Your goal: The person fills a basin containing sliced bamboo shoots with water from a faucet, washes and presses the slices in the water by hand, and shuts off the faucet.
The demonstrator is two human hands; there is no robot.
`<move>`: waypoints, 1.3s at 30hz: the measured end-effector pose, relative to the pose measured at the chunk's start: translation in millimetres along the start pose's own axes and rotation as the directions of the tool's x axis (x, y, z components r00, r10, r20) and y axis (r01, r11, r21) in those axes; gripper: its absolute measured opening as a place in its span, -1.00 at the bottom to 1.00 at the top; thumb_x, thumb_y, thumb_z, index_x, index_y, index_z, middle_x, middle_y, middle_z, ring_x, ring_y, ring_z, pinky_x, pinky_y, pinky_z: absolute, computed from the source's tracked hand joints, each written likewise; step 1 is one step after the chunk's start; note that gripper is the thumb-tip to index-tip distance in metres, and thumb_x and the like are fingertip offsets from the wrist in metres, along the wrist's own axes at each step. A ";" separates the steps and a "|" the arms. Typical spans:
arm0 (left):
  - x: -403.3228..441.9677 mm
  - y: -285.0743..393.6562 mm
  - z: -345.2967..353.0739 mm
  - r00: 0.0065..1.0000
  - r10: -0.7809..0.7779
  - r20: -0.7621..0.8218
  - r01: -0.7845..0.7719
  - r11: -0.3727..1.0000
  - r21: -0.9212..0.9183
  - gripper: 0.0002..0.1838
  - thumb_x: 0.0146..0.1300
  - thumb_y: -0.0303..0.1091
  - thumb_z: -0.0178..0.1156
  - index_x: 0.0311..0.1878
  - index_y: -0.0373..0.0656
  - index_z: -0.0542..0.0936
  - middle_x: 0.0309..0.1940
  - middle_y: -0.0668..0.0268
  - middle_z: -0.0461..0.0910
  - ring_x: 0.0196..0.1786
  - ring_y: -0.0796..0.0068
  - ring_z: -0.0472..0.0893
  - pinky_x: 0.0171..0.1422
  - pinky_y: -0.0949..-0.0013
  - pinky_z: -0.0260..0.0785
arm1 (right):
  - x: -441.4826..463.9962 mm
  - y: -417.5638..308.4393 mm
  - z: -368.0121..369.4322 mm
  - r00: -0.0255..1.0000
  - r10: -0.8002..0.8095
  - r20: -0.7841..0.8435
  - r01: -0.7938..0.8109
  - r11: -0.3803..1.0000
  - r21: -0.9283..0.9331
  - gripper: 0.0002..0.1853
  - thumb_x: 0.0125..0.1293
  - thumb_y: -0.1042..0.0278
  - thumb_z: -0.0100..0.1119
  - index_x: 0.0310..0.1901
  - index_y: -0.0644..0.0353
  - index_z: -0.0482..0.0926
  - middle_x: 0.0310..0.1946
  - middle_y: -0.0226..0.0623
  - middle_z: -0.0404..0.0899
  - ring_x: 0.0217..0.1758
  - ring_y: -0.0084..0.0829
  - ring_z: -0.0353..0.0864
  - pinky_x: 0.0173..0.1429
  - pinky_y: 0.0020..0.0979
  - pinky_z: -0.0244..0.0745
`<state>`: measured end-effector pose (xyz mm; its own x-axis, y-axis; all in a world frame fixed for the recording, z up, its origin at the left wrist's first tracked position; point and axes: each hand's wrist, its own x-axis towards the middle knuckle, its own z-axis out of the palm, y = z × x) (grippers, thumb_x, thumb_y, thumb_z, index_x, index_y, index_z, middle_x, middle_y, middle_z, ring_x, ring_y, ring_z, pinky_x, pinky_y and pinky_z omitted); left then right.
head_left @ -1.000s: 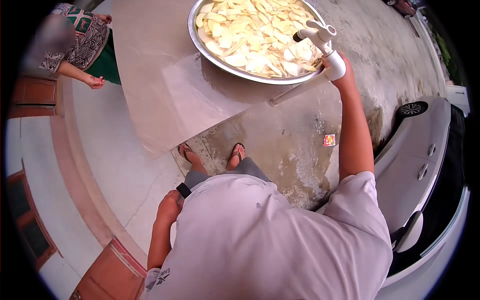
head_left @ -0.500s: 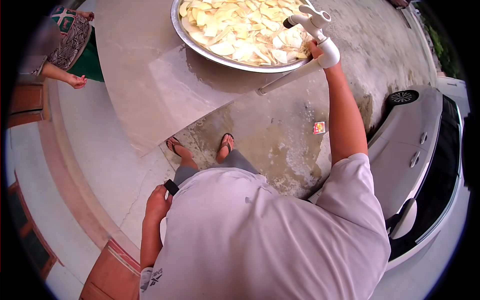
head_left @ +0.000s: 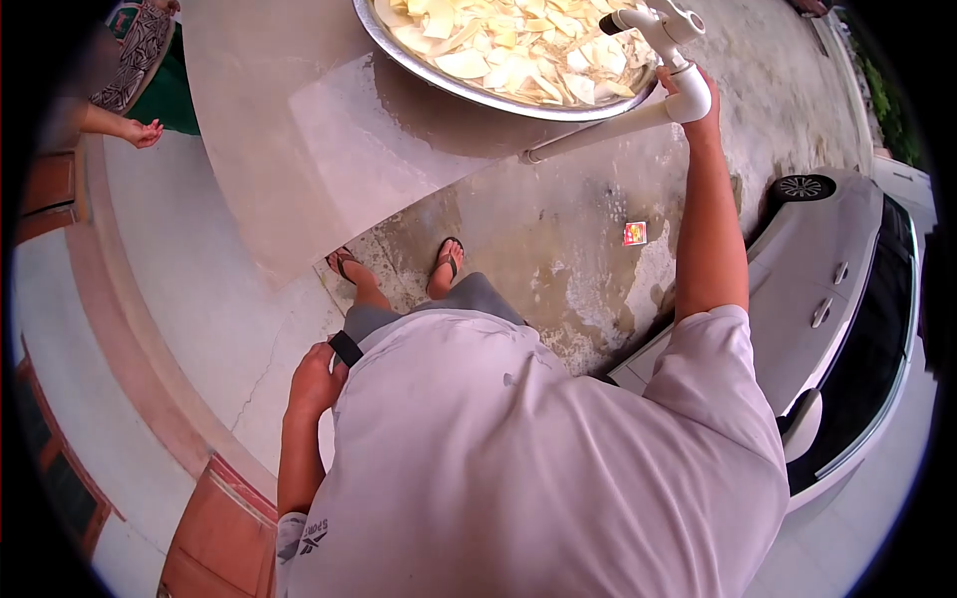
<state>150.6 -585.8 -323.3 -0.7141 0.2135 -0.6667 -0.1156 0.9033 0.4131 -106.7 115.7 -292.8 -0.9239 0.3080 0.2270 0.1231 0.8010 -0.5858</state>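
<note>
My right hand (head_left: 703, 105) reaches forward to the right rim of a wide metal basin (head_left: 478, 95). Its fingers are curled at that rim, partly hidden behind a white pipe with a tap (head_left: 688, 95). Pale yellow, thinly cut slices (head_left: 508, 50) fill the basin, lying in what looks like water. Down by my left hip, my left hand (head_left: 314, 381) is closed at a small black block-like object (head_left: 346, 349) whose kind I cannot make out.
The basin rests on a pale tabletop (head_left: 239, 130), wet nearby. Another person's hand (head_left: 145, 133) is beyond its left side. A parked car (head_left: 797, 269) stands to my right. A small red packet (head_left: 635, 233) lies on the concrete floor (head_left: 558, 259).
The view has shifted so the basin and my feet appear higher. My right hand and the tap appear farther right. Both hands keep about the same pose.
</note>
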 end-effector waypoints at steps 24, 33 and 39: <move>-1.1 -24.8 21.1 0.995 0.055 -0.083 -0.057 0.998 -0.014 -0.50 0.30 -0.43 0.33 0.32 -0.21 0.60 0.17 0.02 0.66 0.23 -0.04 0.63 0.32 0.12 0.51 | -8.7 13.0 -55.9 0.986 0.155 0.066 -0.124 0.397 0.909 -0.66 0.45 0.26 0.35 0.06 0.38 0.70 -0.30 -0.27 0.75 -0.22 -0.40 0.77 -0.13 -0.41 0.62; -2.1 -5.9 -4.6 1.000 0.000 -0.019 0.002 0.995 0.102 -0.47 0.30 -0.34 0.38 0.34 -0.18 0.59 0.18 0.03 0.65 0.22 -0.06 0.63 0.31 0.09 0.51 | -79.9 50.2 -16.9 0.841 0.535 0.079 -0.477 0.802 -0.360 -0.65 0.35 0.12 0.41 -0.12 0.30 0.72 -0.42 -0.22 0.76 -0.47 -0.40 0.79 -0.35 -0.31 0.64; 10.5 -10.7 -2.8 0.984 0.124 -0.125 -0.116 0.991 0.074 -0.38 0.27 -0.37 0.38 0.43 -0.08 0.54 0.16 0.04 0.65 0.20 -0.06 0.64 0.28 0.08 0.53 | -127.2 -17.4 -8.9 0.794 0.573 0.204 -0.607 0.723 0.330 -0.67 0.41 0.11 0.37 -0.17 0.28 0.71 -0.40 -0.33 0.72 -0.51 -0.50 0.67 -0.46 -0.43 0.48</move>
<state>142.4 -594.3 -333.0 -0.8035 0.2759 -0.5275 0.0193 0.8977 0.4401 11.9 67.1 -304.6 -0.7368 0.5986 -0.3143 0.5300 0.2228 -0.8182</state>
